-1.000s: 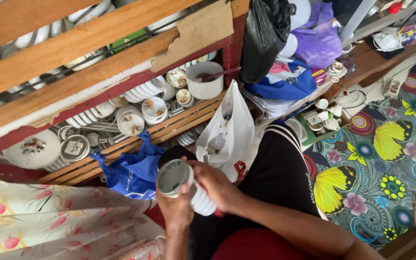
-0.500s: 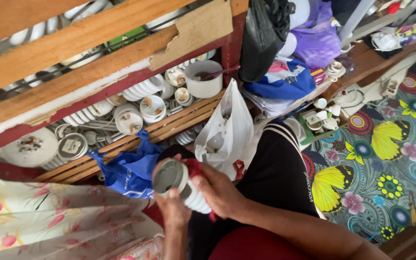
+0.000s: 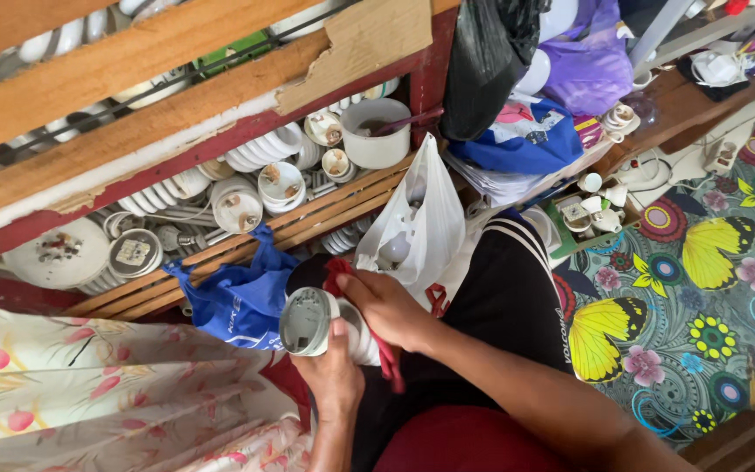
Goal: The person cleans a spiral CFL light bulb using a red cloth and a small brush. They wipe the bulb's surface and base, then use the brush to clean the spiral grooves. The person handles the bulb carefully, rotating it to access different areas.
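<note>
At nine o'clock of the view, a wooden shelf (image 3: pixel 220 253) carries rows of spiral lamp tubes and round lamp bases (image 3: pixel 133 253), laid on their sides between the slats, likely so they cannot roll off. Just below it, at about seven o'clock, a blue plastic bag (image 3: pixel 238 301) slumps against the shelf edge.

At the centre the left hand (image 3: pixel 334 385) comes up from six o'clock, its fingers wrapped closed around the white lamp body (image 3: pixel 321 322), thumb across the side, so the round grey end faces the camera and stays steady. The lamp sits over the person's lap, just right of the blue bag.

The right hand (image 3: pixel 391 310) lies over the lamp from three o'clock, fingers curled shut on a red cloth (image 3: pixel 386 358) pressed against the lamp's white ribs; the cloth's tail hangs down past the wrist. That grip suits rubbing the surface while the other hand braces it.

At twelve o'clock of the hands a white plastic bag (image 3: pixel 421 218) stands open with bulbs inside, near enough to reach. Farther right, at three o'clock, a butterfly-patterned floor covering (image 3: pixel 701 288) spreads out.
</note>
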